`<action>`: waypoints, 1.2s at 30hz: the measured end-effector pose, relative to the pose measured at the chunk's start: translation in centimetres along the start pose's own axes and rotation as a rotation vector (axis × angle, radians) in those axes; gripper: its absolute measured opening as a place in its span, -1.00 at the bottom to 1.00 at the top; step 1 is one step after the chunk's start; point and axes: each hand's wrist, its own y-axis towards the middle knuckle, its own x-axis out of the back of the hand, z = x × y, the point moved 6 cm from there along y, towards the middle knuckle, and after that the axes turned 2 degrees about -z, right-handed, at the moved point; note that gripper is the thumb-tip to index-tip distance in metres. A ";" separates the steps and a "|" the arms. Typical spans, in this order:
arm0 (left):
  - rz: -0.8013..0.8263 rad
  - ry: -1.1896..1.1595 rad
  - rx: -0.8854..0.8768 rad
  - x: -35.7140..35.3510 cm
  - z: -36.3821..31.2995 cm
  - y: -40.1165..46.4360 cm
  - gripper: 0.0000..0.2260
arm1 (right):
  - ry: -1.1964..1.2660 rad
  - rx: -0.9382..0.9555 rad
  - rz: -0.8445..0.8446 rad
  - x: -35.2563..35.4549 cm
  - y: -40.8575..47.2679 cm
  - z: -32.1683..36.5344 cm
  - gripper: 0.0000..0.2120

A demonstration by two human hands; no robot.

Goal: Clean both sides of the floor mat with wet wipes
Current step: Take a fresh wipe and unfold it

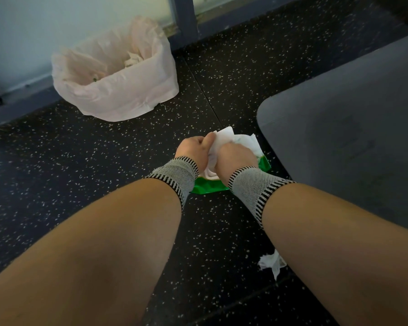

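We think the wet wipe (224,140) is very light, soft and floppy, and a bit slippery because it is damp, so it could tear if we tug too hard. A good place to hold it is near one edge, with fingers and thumb pinching. Our left hand (194,148) and right hand (236,158) are both curled tight around the white wipe, bunched up between them, right above the green wipes pack (210,184) on the floor. The floor mat (353,128) lies at about three o'clock from our hands, just beside the pack. It looks dark grey, flat and smooth, with a round corner, and we guess it is bendy and a little heavy, so we could lift it by that corner to flip it. At eleven o'clock stands a bin with a pale pink bag (113,74) with crumpled wipes inside. A used crumpled wipe (272,262) lies on the speckled black floor (80,161) at five o'clock.
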 end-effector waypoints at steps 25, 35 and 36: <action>0.015 -0.090 0.129 -0.9 0.8 0.2 -0.54 | 1.839 -0.575 0.121 1.5 -1.1 -6.5 -0.92; 0.008 0.045 -0.005 -0.2 0.2 -0.5 -0.51 | 0.921 -0.251 0.083 2.9 -0.8 -4.0 -0.87; 0.013 0.041 -0.006 -0.3 0.3 -0.5 -0.51 | 1.108 -0.316 0.101 2.9 -0.9 -4.2 -0.87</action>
